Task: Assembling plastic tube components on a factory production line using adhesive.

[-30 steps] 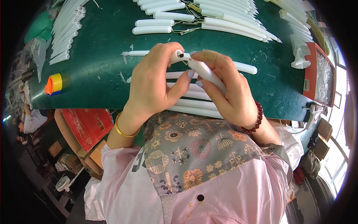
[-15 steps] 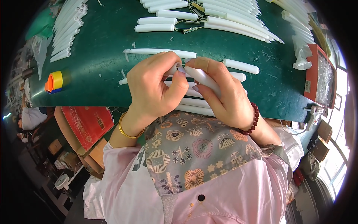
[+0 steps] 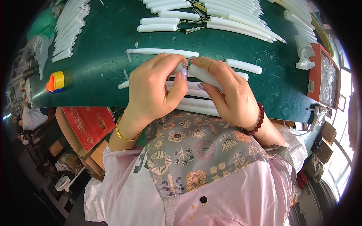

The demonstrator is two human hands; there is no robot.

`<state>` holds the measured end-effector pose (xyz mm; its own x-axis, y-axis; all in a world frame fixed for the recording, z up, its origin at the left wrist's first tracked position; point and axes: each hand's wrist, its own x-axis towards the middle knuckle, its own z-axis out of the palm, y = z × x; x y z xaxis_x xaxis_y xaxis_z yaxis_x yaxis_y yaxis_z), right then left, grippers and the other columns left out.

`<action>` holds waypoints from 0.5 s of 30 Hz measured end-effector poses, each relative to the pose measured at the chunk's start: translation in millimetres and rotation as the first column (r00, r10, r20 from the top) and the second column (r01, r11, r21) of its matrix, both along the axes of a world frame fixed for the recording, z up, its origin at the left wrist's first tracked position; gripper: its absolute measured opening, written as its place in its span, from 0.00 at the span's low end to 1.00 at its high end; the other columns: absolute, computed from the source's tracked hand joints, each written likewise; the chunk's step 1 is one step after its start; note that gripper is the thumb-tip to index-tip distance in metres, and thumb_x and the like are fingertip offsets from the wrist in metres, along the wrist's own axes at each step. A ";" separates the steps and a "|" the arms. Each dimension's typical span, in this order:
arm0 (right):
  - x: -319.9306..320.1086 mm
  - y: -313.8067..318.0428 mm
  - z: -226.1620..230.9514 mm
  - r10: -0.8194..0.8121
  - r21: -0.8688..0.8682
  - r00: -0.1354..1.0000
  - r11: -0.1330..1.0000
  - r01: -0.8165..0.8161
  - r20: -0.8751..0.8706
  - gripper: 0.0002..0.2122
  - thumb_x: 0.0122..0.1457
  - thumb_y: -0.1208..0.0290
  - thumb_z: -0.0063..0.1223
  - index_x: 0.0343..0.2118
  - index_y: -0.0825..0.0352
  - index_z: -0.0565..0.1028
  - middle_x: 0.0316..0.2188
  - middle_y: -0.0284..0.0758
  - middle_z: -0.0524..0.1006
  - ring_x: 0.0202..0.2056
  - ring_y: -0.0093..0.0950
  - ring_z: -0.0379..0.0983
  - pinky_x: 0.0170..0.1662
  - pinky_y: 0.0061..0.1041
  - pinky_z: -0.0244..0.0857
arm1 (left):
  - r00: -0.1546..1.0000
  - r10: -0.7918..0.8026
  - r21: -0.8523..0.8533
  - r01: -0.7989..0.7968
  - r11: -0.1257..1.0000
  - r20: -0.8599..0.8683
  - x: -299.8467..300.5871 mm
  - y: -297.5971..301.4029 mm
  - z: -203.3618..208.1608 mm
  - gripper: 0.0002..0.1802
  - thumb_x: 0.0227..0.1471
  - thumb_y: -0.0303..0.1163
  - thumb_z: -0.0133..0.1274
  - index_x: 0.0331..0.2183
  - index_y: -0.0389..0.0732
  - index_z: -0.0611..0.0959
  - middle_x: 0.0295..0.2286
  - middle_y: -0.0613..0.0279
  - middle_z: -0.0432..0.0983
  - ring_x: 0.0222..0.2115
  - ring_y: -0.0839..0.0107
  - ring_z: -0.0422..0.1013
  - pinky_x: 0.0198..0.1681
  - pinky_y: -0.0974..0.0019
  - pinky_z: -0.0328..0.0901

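Note:
My left hand (image 3: 152,88) pinches the end of a white candle tube (image 3: 180,67), most of which its fingers hide. In my right hand (image 3: 235,96) lies another white candle tube (image 3: 206,78), slanting down to the right between thumb and fingers. The two tube ends nearly meet, with a small gap showing tiny parts I cannot make out. Below the hands, several white tubes (image 3: 198,102) rest side by side on the green table (image 3: 98,88). Just beyond them lie a long tapered candle piece (image 3: 166,51) and a shorter tube (image 3: 244,66).
Toward the far side are several candle pieces joined by thin wires (image 3: 184,30). Rows of white tubes (image 3: 69,34) lie at far left and far right. An orange and yellow tape roll (image 3: 55,81) sits at left. A red box (image 3: 320,77) stands at the right edge.
My left hand has shifted slightly left, its thumb moving at the tube end. The tube in my right hand has turned a little, and the gap between the ends shows more.

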<state>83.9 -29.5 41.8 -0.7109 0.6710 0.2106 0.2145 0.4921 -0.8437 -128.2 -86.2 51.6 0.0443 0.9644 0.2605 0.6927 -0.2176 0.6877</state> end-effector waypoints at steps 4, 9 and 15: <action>1.6 0.0 1.7 -0.027 -0.022 1.000 0.999 0.028 0.012 0.24 0.58 0.86 0.57 0.59 0.70 0.72 0.50 0.46 0.79 0.47 0.47 0.78 0.49 0.36 0.74 | 0.999 -0.035 -0.058 0.038 0.998 0.037 -1.6 -2.1 -0.3 0.16 0.55 0.30 0.56 0.46 0.36 0.82 0.27 0.57 0.74 0.25 0.59 0.72 0.28 0.60 0.67; 1.0 -1.1 3.1 -0.042 -0.007 0.998 0.999 0.043 0.043 0.23 0.58 0.86 0.56 0.59 0.70 0.72 0.49 0.46 0.79 0.44 0.46 0.79 0.44 0.35 0.75 | 0.997 -0.076 -0.023 0.076 0.997 0.006 -1.5 -3.4 0.3 0.21 0.57 0.19 0.51 0.52 0.32 0.81 0.29 0.58 0.70 0.24 0.70 0.67 0.29 0.69 0.67; -2.7 -1.0 7.3 -0.074 0.185 0.996 0.981 0.063 0.058 0.24 0.57 0.86 0.58 0.58 0.68 0.73 0.43 0.42 0.80 0.35 0.42 0.80 0.35 0.33 0.76 | 0.997 -0.049 0.028 0.047 0.998 0.067 0.3 -7.6 -7.6 0.20 0.55 0.17 0.59 0.51 0.31 0.82 0.31 0.55 0.74 0.25 0.69 0.72 0.28 0.67 0.68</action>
<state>81.2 -30.4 49.1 -0.6805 0.6732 0.2893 0.3038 0.6186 -0.7246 -127.9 -93.8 44.0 0.0719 0.9544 0.2899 0.6331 -0.2682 0.7261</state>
